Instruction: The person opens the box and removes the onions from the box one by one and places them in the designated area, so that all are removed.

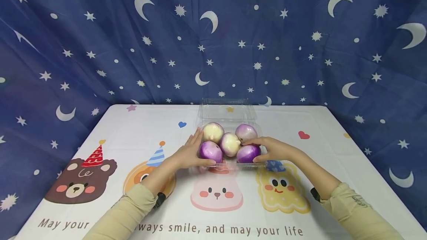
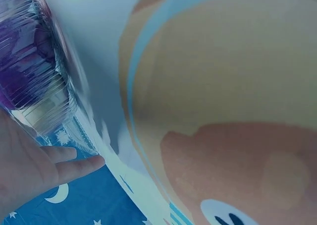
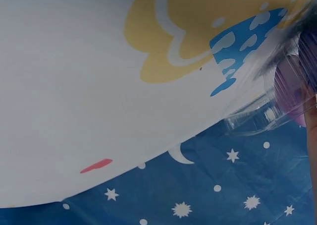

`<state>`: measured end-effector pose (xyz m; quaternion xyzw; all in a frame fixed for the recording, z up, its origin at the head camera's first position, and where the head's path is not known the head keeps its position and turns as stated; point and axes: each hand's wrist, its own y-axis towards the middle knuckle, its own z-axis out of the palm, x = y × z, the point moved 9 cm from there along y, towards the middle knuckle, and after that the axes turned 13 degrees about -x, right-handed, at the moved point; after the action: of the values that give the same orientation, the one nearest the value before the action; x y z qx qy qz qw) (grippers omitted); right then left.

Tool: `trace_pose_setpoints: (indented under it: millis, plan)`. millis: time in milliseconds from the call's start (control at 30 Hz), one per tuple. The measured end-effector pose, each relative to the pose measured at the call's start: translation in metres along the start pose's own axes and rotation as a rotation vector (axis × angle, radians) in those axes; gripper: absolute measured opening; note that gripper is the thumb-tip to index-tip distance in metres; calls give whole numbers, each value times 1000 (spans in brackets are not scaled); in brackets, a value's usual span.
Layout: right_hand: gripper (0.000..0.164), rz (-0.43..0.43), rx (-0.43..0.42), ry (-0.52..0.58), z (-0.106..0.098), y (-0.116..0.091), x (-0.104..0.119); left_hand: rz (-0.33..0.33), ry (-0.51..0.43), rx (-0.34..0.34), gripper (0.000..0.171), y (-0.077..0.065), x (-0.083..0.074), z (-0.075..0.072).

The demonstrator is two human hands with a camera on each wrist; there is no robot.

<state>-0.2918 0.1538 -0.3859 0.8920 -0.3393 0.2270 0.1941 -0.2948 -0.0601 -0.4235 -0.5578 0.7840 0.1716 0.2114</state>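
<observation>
A clear plastic clamshell box (image 1: 229,163) holds several onions, purple and pale. My left hand (image 1: 191,153) lies along the box's left side, fingers extended and thumb by the front corner, beside a purple onion (image 1: 211,151). At the right front, my right hand (image 1: 274,149) reaches over the side and grips a dark purple onion (image 1: 247,154) between fingers and thumb. A pale onion (image 1: 230,144) sits in the middle. Behind it are another pale one (image 1: 213,132) and a light purple onion (image 1: 246,132). The left wrist view shows spread fingers (image 2: 79,168) beside the ribbed box wall.
The box's hinged lid (image 1: 227,112) stands open toward the back edge of the table. A white cartoon-print cloth (image 1: 160,121) covers the table. Close behind hangs a blue curtain (image 1: 233,66) with moons and stars, which also runs down both sides.
</observation>
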Motion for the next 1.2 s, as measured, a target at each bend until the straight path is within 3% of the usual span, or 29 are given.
trace_pose_setpoints:
  millis: [267,567,867,1200]
  plan:
    - [55,37,8,41,0,-2,-6,-5,2,12,122,0,-1,0]
    - [52,53,21,158,0,-3,-8,-9,2,25,124,0,0,0]
    - [46,128,-40,369,-6,-4,-18,-10,15,11,125,2,0,0]
    - [44,128,-157,430,-16,-2,-18,-6,57,-4,123,3,-1,-1]
